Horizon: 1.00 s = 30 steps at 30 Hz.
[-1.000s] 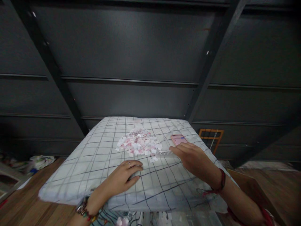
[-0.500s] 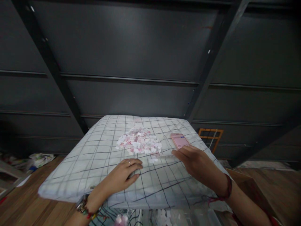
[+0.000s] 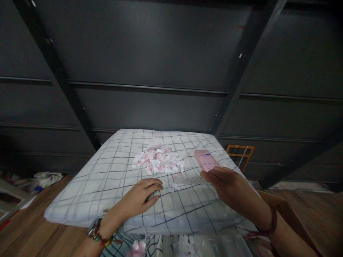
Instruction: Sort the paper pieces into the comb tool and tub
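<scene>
On the checked cloth (image 3: 96, 192), my left hand (image 3: 143, 198) rests with its fingers loosely apart and nothing in them. A heap of small white and pink paper pieces (image 3: 158, 159) lies just beyond it. My right hand (image 3: 227, 184) pinches one end of a clear flat strip (image 3: 193, 180), which points left over the cloth. Whether the strip is a ruler I cannot tell. Near its far end are a few loose paper slips (image 3: 174, 187). Just beyond my right hand lies a pink phone (image 3: 206, 160) showing a running timer, its lower corner partly hidden.
Below the near edge sit a clear plastic container (image 3: 222, 246) and a pink and white bundle (image 3: 138, 248). A dark panelled wall (image 3: 147, 46) rises behind the cloth-covered surface. An orange frame (image 3: 249, 157) leans at the right, and a cardboard box (image 3: 278, 201) stands on the floor.
My right hand has moved slightly right and nearer to me with the clear strip, uncovering more of the phone. A white paper slip has shifted toward me. My left hand has barely moved.
</scene>
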Motion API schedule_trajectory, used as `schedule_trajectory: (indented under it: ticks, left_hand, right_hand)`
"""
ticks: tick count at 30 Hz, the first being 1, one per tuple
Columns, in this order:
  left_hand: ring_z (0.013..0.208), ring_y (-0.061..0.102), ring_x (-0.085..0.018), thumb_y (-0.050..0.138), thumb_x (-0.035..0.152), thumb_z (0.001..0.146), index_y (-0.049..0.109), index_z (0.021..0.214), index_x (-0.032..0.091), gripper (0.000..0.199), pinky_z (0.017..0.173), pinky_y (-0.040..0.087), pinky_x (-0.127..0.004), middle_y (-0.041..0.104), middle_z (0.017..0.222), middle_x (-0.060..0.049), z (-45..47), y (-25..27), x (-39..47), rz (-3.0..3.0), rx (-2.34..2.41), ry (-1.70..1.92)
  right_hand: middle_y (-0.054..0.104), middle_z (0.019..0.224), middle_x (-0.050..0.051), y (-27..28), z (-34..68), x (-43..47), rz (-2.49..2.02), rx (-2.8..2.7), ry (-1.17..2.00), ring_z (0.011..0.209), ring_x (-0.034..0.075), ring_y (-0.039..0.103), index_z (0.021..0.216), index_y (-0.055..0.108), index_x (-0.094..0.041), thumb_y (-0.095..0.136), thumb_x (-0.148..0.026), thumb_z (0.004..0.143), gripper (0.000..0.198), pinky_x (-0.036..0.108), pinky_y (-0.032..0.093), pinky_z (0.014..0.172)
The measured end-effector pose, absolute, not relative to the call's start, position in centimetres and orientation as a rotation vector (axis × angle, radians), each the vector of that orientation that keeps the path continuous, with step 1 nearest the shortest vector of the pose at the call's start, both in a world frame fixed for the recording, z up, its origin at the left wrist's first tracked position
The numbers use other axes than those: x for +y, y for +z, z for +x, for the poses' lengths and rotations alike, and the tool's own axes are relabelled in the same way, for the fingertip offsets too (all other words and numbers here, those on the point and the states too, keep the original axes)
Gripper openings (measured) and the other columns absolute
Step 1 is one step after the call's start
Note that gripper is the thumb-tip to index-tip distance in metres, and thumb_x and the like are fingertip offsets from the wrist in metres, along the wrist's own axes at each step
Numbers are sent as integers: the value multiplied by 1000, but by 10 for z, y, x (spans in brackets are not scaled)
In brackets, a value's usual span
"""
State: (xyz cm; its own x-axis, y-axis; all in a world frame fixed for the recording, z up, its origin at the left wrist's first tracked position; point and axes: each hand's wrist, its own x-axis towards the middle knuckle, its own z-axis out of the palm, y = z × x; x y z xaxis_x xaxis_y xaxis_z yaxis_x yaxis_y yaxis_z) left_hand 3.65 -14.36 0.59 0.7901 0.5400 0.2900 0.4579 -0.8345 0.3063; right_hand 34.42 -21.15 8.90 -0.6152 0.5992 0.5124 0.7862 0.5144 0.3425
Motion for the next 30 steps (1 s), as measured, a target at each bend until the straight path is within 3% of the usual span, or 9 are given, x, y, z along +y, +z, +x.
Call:
schedule_trajectory:
  ticks: [18,30]
  left_hand:
    - [119,58,-19,49,22,93,56,116,24,25,101,49,-39,64,126,-5,36,5,-143,2768,790,496]
    - [118,58,-18,50,22,93,57,115,24,23,101,50,-38,64,125,-4,35,3,-142,2768,768,546]
  right_hand:
    - [67,71,1,93,346,-216,-1161,-2345,-872,63,14,59,94,62,-16,41,7,76,36,26,46,64]
    - [66,71,1,86,341,-208,-1171,-2407,-850,65,16,60,96,62,-15,45,8,72,37,28,47,63]
